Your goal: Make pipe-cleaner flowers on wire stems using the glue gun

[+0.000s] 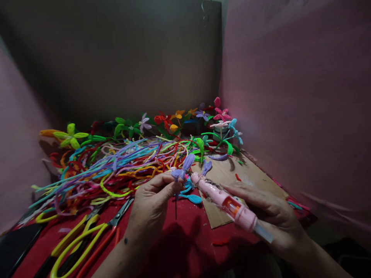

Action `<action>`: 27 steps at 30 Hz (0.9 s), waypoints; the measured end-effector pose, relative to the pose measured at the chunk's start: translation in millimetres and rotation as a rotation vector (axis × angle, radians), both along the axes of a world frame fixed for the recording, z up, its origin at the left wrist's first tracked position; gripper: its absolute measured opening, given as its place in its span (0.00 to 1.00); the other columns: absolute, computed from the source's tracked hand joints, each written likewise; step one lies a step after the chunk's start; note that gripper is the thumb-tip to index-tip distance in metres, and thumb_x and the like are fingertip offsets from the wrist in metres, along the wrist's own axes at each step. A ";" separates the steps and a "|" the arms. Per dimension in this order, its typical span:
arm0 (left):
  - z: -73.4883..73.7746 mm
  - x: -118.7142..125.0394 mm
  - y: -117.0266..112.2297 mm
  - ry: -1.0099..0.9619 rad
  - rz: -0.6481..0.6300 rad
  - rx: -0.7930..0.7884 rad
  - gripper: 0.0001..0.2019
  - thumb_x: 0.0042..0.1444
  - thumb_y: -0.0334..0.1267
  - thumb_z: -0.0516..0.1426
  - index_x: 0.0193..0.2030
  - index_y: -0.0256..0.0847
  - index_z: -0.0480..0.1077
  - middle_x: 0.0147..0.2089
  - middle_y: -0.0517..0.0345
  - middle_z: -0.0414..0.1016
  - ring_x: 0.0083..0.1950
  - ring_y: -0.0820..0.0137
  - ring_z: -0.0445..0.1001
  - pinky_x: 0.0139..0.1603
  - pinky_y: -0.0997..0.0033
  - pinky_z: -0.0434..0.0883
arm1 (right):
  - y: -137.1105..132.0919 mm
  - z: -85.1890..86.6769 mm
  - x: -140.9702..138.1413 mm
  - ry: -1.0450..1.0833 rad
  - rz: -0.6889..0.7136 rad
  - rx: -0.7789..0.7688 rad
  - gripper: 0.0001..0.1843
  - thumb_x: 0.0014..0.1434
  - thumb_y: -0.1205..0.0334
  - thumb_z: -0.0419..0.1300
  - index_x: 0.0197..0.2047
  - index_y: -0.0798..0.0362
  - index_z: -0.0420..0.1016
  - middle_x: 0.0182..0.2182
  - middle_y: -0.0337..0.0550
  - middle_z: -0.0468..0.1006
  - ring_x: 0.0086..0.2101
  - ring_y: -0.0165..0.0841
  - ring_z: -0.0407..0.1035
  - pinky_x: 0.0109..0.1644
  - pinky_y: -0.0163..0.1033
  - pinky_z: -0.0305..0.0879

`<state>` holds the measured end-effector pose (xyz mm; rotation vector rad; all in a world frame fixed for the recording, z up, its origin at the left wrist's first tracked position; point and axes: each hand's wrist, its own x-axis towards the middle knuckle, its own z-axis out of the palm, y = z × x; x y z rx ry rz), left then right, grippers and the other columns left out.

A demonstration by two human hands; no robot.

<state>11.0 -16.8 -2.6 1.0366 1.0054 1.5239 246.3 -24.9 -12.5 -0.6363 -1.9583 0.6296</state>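
Between the thumb and fingers of my left hand is a purple pipe-cleaner flower, with a thin dark stem pointing down below the fingers. My right hand is closed around a pink hot glue gun. A clear glue stick sticks out of its back end. The gun's nozzle meets or nearly meets the purple petals; exact contact cannot be made out. Just behind the nozzle lies a loose purple petal. Blue pipe-cleaner petals rest below the flower.
A large heap of colourful pipe cleaners spreads across the left. Yellow-handled pliers and scissors lie at front left. Finished flowers line the back. A cardboard sheet covers the right of the red tabletop. A pink wall stands at right.
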 end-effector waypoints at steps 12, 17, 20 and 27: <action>0.9 1.7 -1.0 0.041 0.010 -0.019 0.05 0.43 0.35 0.64 0.23 0.37 0.73 0.28 0.58 0.74 0.33 0.72 0.70 0.37 0.73 0.65 | 0.7 -3.4 0.1 -0.066 -0.045 0.071 0.25 0.53 0.66 0.60 0.56 0.48 0.67 0.49 0.47 0.75 0.48 0.37 0.70 0.49 0.38 0.69; 1.4 2.6 -0.5 0.018 0.008 -0.020 0.05 0.42 0.34 0.64 0.23 0.37 0.73 0.29 0.58 0.74 0.34 0.70 0.71 0.38 0.72 0.65 | -0.7 -5.7 1.2 -0.099 -0.069 0.089 0.26 0.53 0.66 0.59 0.57 0.49 0.65 0.51 0.47 0.73 0.49 0.38 0.69 0.52 0.41 0.67; 1.0 2.4 -0.4 0.024 0.008 -0.022 0.05 0.43 0.34 0.64 0.23 0.37 0.73 0.29 0.58 0.74 0.34 0.71 0.71 0.38 0.72 0.65 | -0.9 -5.3 1.6 -0.107 -0.081 0.111 0.26 0.53 0.66 0.59 0.56 0.50 0.66 0.50 0.47 0.74 0.48 0.38 0.70 0.52 0.41 0.67; -1.6 1.5 -0.3 0.009 -0.010 -0.011 0.04 0.44 0.34 0.64 0.23 0.37 0.73 0.28 0.59 0.73 0.33 0.73 0.70 0.37 0.74 0.65 | -1.2 -2.3 0.6 -0.097 -0.075 0.132 0.26 0.54 0.67 0.58 0.57 0.50 0.66 0.49 0.47 0.74 0.48 0.37 0.70 0.51 0.38 0.68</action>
